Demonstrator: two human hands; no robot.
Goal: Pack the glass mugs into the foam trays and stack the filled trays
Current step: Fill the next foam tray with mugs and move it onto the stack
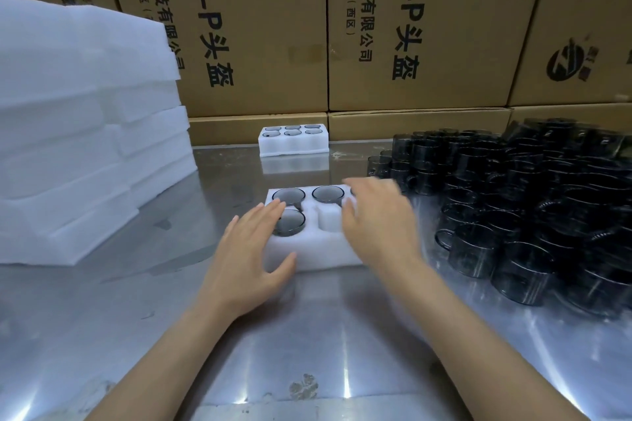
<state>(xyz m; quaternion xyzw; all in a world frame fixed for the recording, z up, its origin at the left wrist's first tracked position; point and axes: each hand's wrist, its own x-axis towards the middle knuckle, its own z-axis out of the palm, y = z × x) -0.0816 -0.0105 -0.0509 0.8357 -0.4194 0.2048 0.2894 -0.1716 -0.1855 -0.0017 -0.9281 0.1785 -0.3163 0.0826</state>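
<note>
The left hand [251,249] lies flat on the near left corner of the tray [307,246], palm down, fingers [270,212] straight and a little spread, their tips at the rim of the front left mug [289,223]; the thumb reaches along the tray's front wall. It grips nothing. The right hand [378,219] hovers over the tray's right side, palm down, fingers relaxed and slightly blurred — holding nothing, and whether it touches the foam I cannot tell. It hides the tray's right-hand pockets.

In the tray, mugs sit in the back left pocket [289,195], the back middle pocket [327,194] and the front left one; the front middle pocket [330,220] shows bare foam.

The surface [136,318] is shiny metal with glare streaks. At far left on it stands a tall foam stack [78,133]. Behind the near tray, well apart, a filled tray [293,141] with six mugs rests against the cartons [273,27] — brown, printed with black characters, walling off the back. To the right, a crowded mug pile [533,202] of dark glass covers the surface, several layers high.
</note>
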